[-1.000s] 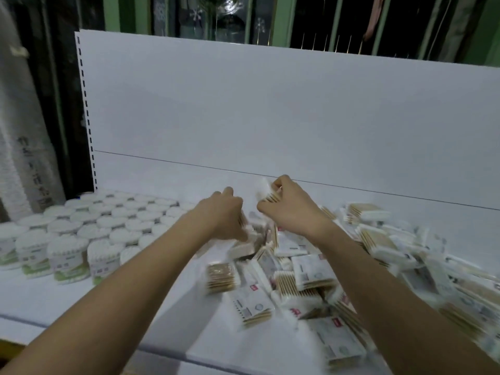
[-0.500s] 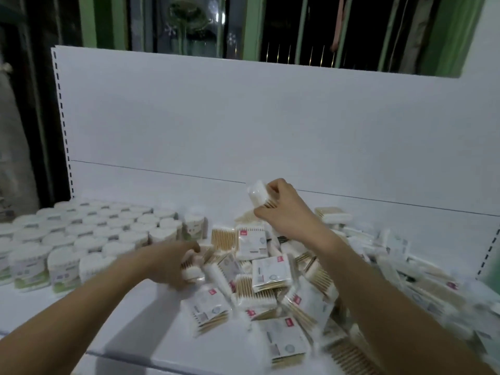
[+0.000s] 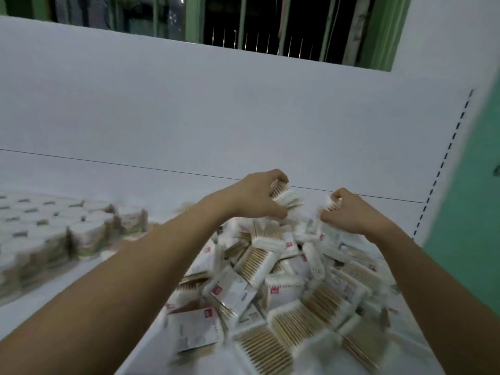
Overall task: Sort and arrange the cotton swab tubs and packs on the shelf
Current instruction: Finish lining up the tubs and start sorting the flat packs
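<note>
A person's two bare arms reach over a white shelf [image 3: 89, 288] toward a loose heap of cotton swab packs [image 3: 281, 282] piled against the shelf's white back panel [image 3: 216, 109]. The left hand [image 3: 251, 196] is raised above the far edge of the heap, its fingers curled around one flat pack [image 3: 286, 197] of wooden-stemmed swabs, which sticks out tilted from between thumb and fingers. The right hand [image 3: 351, 215], just beside it and a little lower, pinches a second pack [image 3: 328, 205] by its white cotton end; most of that pack is hidden behind the hand and blurred. The heap fills the right part of the shelf, the packs lying at all angles, some showing rows of tan sticks, others white labels with small red marks. On the left part of the shelf, well apart from both hands, round white cotton swab tubs [image 3: 81, 228] stand upright in close rows; they are blurred. A row of dark slots runs down the panel's right edge, beside a green wall [image 3: 470, 212]. Green window bars [image 3: 193, 20] stand above the panel with darkness behind them.
</note>
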